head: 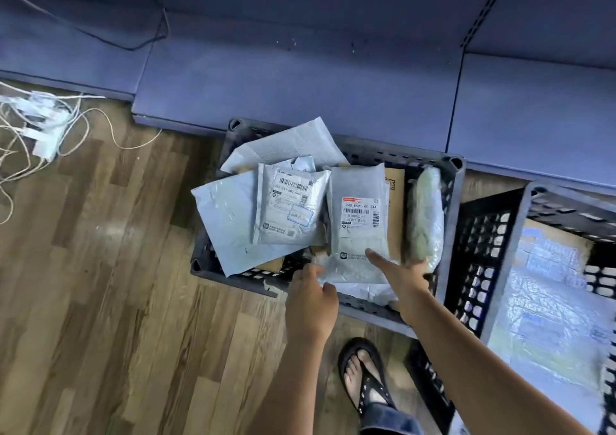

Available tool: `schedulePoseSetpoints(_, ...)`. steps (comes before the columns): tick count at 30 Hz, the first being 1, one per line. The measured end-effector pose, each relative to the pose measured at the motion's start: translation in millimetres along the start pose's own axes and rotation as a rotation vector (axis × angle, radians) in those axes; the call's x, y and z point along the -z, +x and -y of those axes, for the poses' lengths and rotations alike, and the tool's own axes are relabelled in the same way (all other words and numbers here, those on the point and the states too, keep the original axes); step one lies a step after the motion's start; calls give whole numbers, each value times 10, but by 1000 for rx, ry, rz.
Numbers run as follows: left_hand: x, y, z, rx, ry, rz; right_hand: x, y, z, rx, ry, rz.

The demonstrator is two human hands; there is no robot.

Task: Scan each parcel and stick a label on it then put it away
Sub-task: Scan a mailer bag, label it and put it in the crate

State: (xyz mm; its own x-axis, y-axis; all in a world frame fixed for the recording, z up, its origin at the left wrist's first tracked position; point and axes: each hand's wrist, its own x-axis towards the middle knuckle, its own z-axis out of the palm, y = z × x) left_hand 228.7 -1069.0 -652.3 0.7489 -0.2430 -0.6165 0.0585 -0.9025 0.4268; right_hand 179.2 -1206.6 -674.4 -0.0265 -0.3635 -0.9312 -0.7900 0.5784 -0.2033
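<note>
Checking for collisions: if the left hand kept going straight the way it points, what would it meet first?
The left hand touches the near corner of the pale parcel; it would likely press into that first, though depth is unclear.

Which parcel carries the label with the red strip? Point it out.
The grey mailer at the right hand; the left parcel bears a blue stamp, no red.

Matt black perforated plastic: crate (400, 154). Grey plastic film, slightly glossy, creased: poly mailers (226, 221). White printed paper: shipping labels (361, 211). Brown matt cardboard: box (396, 214). Clear bubble film over pale green: wrapped parcel (425, 214). Smooth wood-grain boards, faint sheen: floor (100, 284). Matt blue painted metal: shelving (300, 84).
</note>
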Motion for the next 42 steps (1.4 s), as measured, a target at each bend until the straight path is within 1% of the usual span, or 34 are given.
schedulePoseSetpoints(2, 18, 65, 41, 8, -12, -2, -61, 97, -50, -67, 209, 56)
schedulePoseSetpoints(4, 32, 110, 77, 11, -26, -2, -84, 106, -67, -31, 367, 52)
schedulePoseSetpoints(5, 40, 123, 89, 11, -31, -2, -89, 86, -54, -19, 399, 41)
schedulePoseSetpoints(11, 130, 78, 99, 11, -36, -19, 93, -79, -32, 122, 383, 177)
schedulePoseSetpoints(14, 233, -46, 59, 3, -33, -17, 288, -289, -23, 146, 392, 214)
schedulePoseSetpoints(17, 381, -223, -20, -1, -47, -24, 495, -532, -65, 221, 366, 236)
schedulePoseSetpoints(21, 672, -495, -249, -23, -77, -42, 749, -1091, -2, 307, 380, 269)
schedulePoseSetpoints(28, 1508, -1177, -885, -119, -142, -97, 1143, -2405, 174, 505, 478, 383)
schedulePoseSetpoints(37, 2514, -2298, -1459, -180, -213, -216, 1693, -3937, 360, 779, 464, 455)
schedulePoseSetpoints(42, 3032, -2813, -1651, -256, -260, -291, 1864, -4664, 502, 935, 474, 552)
